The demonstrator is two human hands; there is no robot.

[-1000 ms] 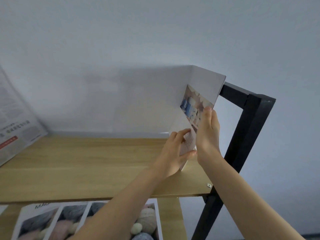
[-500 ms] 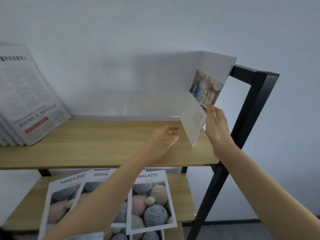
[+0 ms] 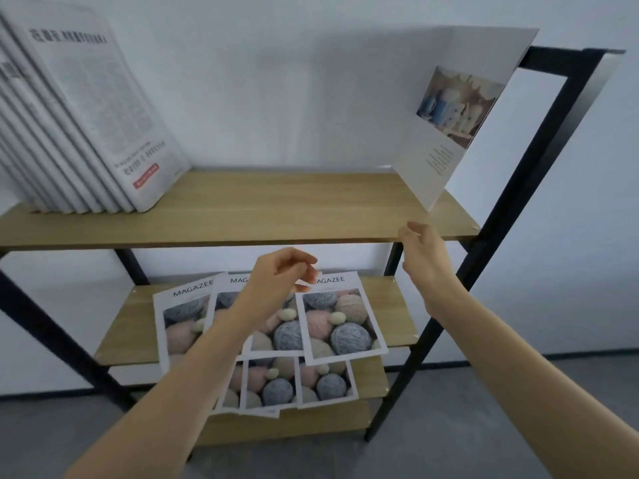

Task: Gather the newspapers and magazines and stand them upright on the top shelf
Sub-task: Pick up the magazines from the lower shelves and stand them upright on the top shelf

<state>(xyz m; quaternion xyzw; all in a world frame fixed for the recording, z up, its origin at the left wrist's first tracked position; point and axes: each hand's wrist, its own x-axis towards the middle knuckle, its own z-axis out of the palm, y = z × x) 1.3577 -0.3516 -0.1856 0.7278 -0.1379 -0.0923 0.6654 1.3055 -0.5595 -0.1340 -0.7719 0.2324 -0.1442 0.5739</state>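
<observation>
Several newspapers (image 3: 86,112) stand leaning at the left end of the top shelf (image 3: 276,209). One magazine (image 3: 456,115) stands upright at the right end, leaning on the black frame (image 3: 539,167). Three magazines (image 3: 339,316) with yarn-ball covers lie fanned on the middle shelf (image 3: 121,326), and more magazines (image 3: 294,385) lie on the lower shelf. My left hand (image 3: 280,274) hovers above the middle-shelf magazines, fingers loosely curled, holding nothing. My right hand (image 3: 425,250) hangs just below the top shelf's front edge, empty with relaxed fingers.
The shelf unit stands against a pale wall (image 3: 311,81) on a grey floor (image 3: 484,409). Bare wood lies between the newspapers and the upright magazine on the top shelf. The black frame's slanted legs flank both sides.
Both hands let go of the upright magazine and dropped below the top shelf. The view pulled back and down, bringing the newspapers and lower shelves into sight.
</observation>
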